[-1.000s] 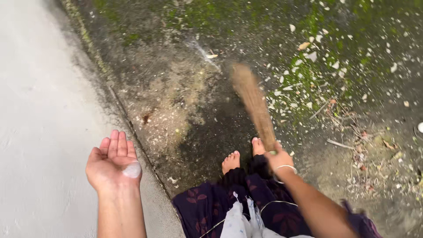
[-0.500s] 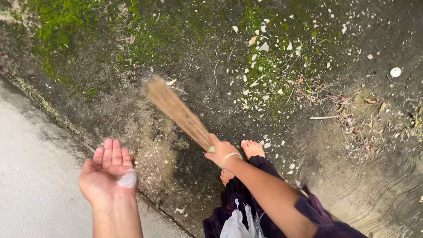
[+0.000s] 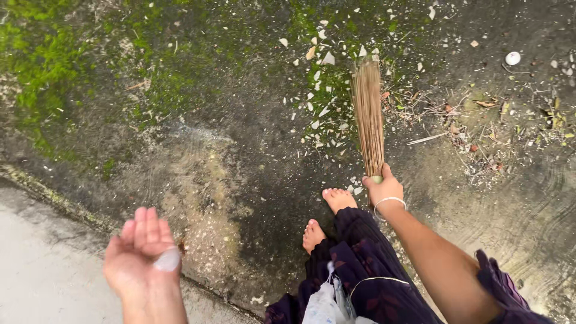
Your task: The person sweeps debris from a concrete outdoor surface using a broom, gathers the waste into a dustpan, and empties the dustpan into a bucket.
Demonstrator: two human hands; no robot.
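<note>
Broom [image 3: 368,114] in your right hand [image 3: 383,191], bristle tips splayed on wet, mossy ground [image 3: 228,138] among white chips [image 3: 327,59] and dry twigs [image 3: 427,138]. Your fingers are closed tight around the bound base of the bundle, a pale bangle [image 3: 390,204] at the wrist, and the bristles point straight away from you, just ahead of your bare feet [image 3: 339,198]. Your left hand [image 3: 143,255] hangs open, palm up, fingers loosely curled, gripping nothing; a small pale patch [image 3: 167,260] sits on the heel of the palm, and whether it is foam, a scrap or a thin object cannot be told.

The risks lie mostly underfoot. The dark surface looks slick with water and green growth, so a long reach with the broom could take a bare foot out from under you. The white chips look hard-edged, and some lie just beside your toes; a step forward could land on one. A short grip at the very base gives little leverage, and a hard stroke could bend or scatter the bristles. Loose dark cloth [image 3: 360,264] hangs near your ankles and could drag through the wet. The concrete edge [image 3: 54,204] at your left may trip a backward step.
</note>
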